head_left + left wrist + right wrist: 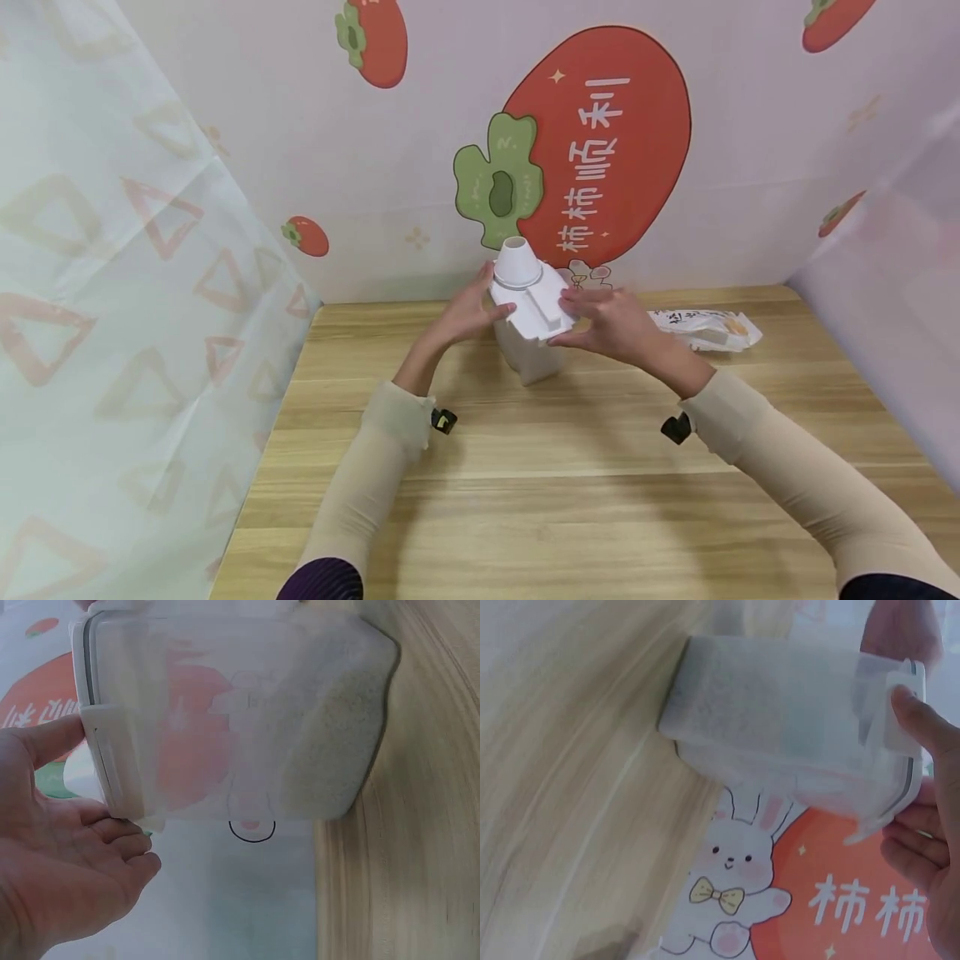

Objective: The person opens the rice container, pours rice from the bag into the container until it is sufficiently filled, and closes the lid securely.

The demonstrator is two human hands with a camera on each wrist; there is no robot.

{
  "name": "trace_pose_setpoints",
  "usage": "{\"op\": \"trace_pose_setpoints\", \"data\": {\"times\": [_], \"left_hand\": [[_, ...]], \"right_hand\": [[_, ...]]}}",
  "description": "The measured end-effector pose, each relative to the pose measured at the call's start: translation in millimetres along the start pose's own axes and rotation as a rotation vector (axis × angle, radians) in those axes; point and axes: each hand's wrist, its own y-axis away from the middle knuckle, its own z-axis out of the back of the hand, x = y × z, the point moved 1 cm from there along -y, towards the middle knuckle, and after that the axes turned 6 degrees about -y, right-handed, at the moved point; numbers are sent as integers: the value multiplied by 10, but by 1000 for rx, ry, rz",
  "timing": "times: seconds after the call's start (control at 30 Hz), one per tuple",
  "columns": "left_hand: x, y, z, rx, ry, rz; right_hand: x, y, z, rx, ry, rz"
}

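A translucent storage container [528, 360] stands on the table near the back wall. Its white lid [551, 304] carries a cone-shaped spout or cup [517, 265]. Pale grains [337, 735], looking like rice, lie in its lower part. My left hand [467, 312] holds the left side of the lid, thumb and fingers at a white side clip [116, 761]. On the opposite side my right hand [611, 327] grips the lid, its thumb on another clip [901, 720] and its fingers at the rim. Whether the clips are fastened cannot be told.
Behind the right hand lies a white printed plastic packet [708, 331]. The wooden table [525, 517] meets a persimmon-patterned back wall covering [405, 158]. Patterned sheets also hang at the left [150, 292] and right [885, 275].
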Motion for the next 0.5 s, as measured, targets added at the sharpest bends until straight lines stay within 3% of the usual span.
{"op": "trace_pose_setpoints", "data": {"times": [0.33, 0.43, 0.5], "left_hand": [[88, -59, 72, 40, 116, -20], [68, -55, 66, 26, 97, -17], [25, -44, 59, 9, 32, -28]], "right_hand": [[254, -14, -81, -15, 113, -47], [290, 4, -104, -18, 104, -72], [297, 21, -103, -14, 100, -92]]}}
